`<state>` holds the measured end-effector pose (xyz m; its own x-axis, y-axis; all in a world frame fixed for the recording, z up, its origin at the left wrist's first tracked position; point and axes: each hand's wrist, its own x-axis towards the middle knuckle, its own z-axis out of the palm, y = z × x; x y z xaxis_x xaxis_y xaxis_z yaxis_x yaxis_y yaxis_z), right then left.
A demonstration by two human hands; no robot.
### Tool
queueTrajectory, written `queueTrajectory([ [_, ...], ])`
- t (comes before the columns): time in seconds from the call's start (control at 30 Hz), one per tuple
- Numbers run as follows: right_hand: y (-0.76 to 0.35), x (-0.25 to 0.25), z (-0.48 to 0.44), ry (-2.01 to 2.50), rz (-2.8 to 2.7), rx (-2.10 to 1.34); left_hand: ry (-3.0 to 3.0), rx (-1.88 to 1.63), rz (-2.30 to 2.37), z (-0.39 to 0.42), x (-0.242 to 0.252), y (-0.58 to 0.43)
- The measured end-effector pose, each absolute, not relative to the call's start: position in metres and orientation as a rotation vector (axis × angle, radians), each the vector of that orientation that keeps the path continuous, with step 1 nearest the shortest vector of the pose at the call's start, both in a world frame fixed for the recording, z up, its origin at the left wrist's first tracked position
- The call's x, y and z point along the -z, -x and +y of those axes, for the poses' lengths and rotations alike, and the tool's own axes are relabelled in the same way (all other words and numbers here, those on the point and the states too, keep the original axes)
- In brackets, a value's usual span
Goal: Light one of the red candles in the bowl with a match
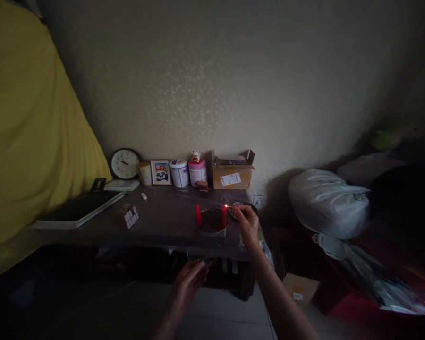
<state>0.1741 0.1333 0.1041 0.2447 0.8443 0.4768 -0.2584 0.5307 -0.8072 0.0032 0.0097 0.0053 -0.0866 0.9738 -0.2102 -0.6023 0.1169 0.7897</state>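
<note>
My right hand point(247, 222) pinches a burning match point(228, 206), its small flame at the top of the right red candle point(224, 217). A second red candle point(198, 215) stands upright at the left side of the same round tin point(212, 231), with no flame visible on it. Lower down, in front of the table edge, my left hand point(188, 278) is closed around a small flat box point(207, 262), mostly hidden and dim. Partly behind my right hand lies a round dark dish point(253, 206).
On the dark table point(163, 222) are a cube puzzle point(128, 217), a large book point(81, 210) and a small white object point(143, 196). Along the wall stand a clock point(125, 164), a panda picture point(161, 173), two canisters point(179, 174) and a cardboard box point(233, 177). White bags point(329, 200) lie right.
</note>
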Motion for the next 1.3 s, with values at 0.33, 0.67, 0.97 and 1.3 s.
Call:
queueTrajectory([
  [0.33,-0.169,-0.109,0.132,0.650,-1.043,-0.874,-0.543,-1.416,0.902,0.007,-0.010,-0.004],
  [0.67,-0.166,-0.109,0.133,0.665,-1.030,-0.870,-0.547,-1.418,0.902,0.009,-0.004,-0.003],
  [0.97,-0.163,-0.112,0.132,0.681,-1.052,-0.829,-0.536,-1.419,0.892,0.008,-0.005,-0.003],
  [1.3,-0.162,-0.116,0.130,0.685,-1.039,-0.837,-0.532,-1.421,0.882,0.012,-0.002,-0.002],
])
